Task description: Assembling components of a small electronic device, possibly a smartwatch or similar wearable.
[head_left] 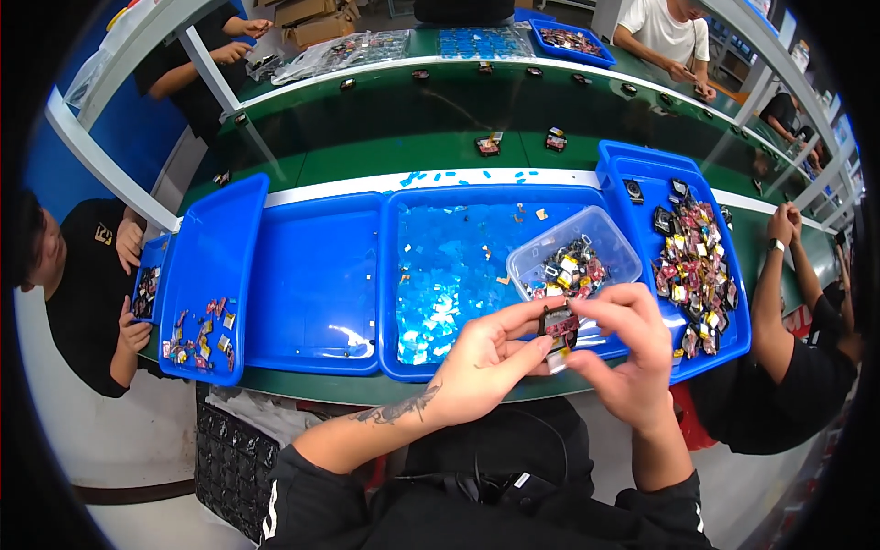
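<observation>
Between both hands is a small electronic module [558,323] with a black frame, a reddish circuit part and a pale tab below. My left hand [486,371] pinches it from the left with thumb and fingers. From the right, my right hand [632,353] closes on its edge, index finger at the top and thumb near the pale tab. Just beyond the hands stands a clear plastic box [523,258] of similar small parts. It rests on a blue tray [390,275] strewn with shiny blue film pieces.
To the right, a blue tray [608,170] holds a heap of modules. Further left are another blue tray [312,284] and a tilted tray [215,247] with loose parts. Beyond runs a green conveyor [367,137] carrying spaced modules. Co-workers sit left, right and across.
</observation>
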Available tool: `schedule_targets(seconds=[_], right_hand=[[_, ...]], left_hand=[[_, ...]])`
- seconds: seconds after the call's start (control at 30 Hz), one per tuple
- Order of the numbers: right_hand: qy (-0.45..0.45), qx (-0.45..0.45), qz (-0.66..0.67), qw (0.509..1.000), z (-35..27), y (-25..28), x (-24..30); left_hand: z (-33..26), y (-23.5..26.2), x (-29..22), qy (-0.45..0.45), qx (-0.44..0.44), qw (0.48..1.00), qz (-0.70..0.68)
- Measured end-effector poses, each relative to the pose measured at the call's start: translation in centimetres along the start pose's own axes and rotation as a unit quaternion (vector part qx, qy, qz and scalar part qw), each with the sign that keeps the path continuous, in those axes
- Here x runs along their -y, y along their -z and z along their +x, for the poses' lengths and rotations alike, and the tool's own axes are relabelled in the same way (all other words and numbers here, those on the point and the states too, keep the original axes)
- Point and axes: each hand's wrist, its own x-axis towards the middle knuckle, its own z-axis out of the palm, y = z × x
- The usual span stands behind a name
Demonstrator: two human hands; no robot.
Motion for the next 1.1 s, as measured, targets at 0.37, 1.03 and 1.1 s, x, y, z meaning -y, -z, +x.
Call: schedule_targets(seconds=[0.37,1.03,1.1], right_hand=[[-0.130,-0.035,0.150,0.980,-1.5,-0.8,-0.5],[-0.148,0.025,0.142,0.978,-0.9,-1.2,-0.5],[-0.231,0.059,0.222,0.945,-0.6,-1.2,-0.4]], left_hand=[[-0.8,-1.1,0.1,-0.007,-0.008,0.998,-0.059],[-2.2,-1.4,4.1,-0.079,-0.039,0.995,-0.056],[-2.4,-1.5,4.5,-0.081,-0.045,0.996,-0.018]])
